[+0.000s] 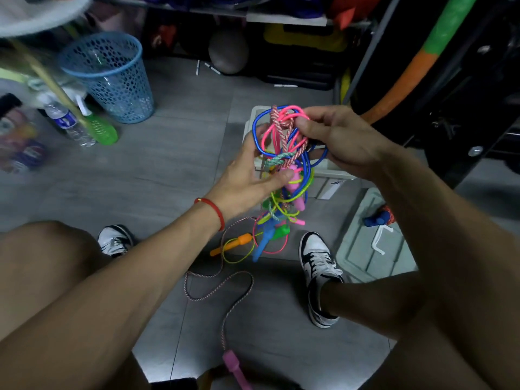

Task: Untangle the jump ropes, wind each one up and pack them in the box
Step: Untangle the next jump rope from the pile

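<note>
early stage: at frame centre the right hand (334, 136) pinches the top of the knotted jump ropes (284, 164), the left hand (247, 181) grips lower down; the box (332, 171) behind awaits, nothing wound.

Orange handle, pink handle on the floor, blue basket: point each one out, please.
orange handle (240, 241), head view, middle of its thick grip.
pink handle (235, 368), head view, upper part of the grip, near the bottom edge.
blue basket (118, 88), head view, its perforated front wall.
</note>
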Available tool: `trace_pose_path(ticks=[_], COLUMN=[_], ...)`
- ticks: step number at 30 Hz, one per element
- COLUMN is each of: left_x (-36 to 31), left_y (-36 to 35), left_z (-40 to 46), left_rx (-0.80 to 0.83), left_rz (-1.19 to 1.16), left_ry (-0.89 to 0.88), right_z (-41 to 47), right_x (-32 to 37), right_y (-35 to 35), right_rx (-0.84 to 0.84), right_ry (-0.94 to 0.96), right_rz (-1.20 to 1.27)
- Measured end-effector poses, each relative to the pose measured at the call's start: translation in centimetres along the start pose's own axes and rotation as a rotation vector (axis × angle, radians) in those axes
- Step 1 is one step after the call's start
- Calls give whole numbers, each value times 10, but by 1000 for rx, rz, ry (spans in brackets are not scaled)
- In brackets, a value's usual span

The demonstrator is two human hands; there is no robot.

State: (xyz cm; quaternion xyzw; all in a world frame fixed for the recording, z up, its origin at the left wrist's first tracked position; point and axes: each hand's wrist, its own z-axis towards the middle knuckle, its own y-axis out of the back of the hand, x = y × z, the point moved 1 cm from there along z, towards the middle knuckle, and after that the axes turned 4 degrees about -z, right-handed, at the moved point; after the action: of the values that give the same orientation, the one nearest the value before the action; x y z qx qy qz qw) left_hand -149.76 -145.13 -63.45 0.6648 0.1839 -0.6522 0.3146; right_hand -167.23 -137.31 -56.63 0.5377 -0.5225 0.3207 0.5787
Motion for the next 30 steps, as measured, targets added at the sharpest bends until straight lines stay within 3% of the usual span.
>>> trace_pose_path(ticks=[3, 7, 11, 14, 17, 21, 26, 30], left_x=[-2, -9, -11, -11, -13, -18, -18, -19], left_y=[-2, 0, 3, 3, 5, 7, 4, 1], left_z=[2, 2, 2, -1, -2, -7, -10, -9], left_rx=[-56, -135, -234, -250, -286, -185, -110, -88], left_rz=[-221, -252, -243, -265, -284, -316, -315, -318], left_ry=[38, 140, 212, 235, 251, 198, 217, 286], right_z=[0, 6, 8, 0, -7, -3, 7, 5], right_x=[0, -6, -7, -2, 4, -5, -17, -13], right_y=[-2, -1, -1, -11, -27, -38, -39, -47], right_rx=[-1, -56, -68, -216, -272, -144, -177, -192], right_ry=[-3, 12, 36, 184, 386, 216, 33, -47], right_rz=[-46, -219, -686, -984, -849, -739, -441, -434])
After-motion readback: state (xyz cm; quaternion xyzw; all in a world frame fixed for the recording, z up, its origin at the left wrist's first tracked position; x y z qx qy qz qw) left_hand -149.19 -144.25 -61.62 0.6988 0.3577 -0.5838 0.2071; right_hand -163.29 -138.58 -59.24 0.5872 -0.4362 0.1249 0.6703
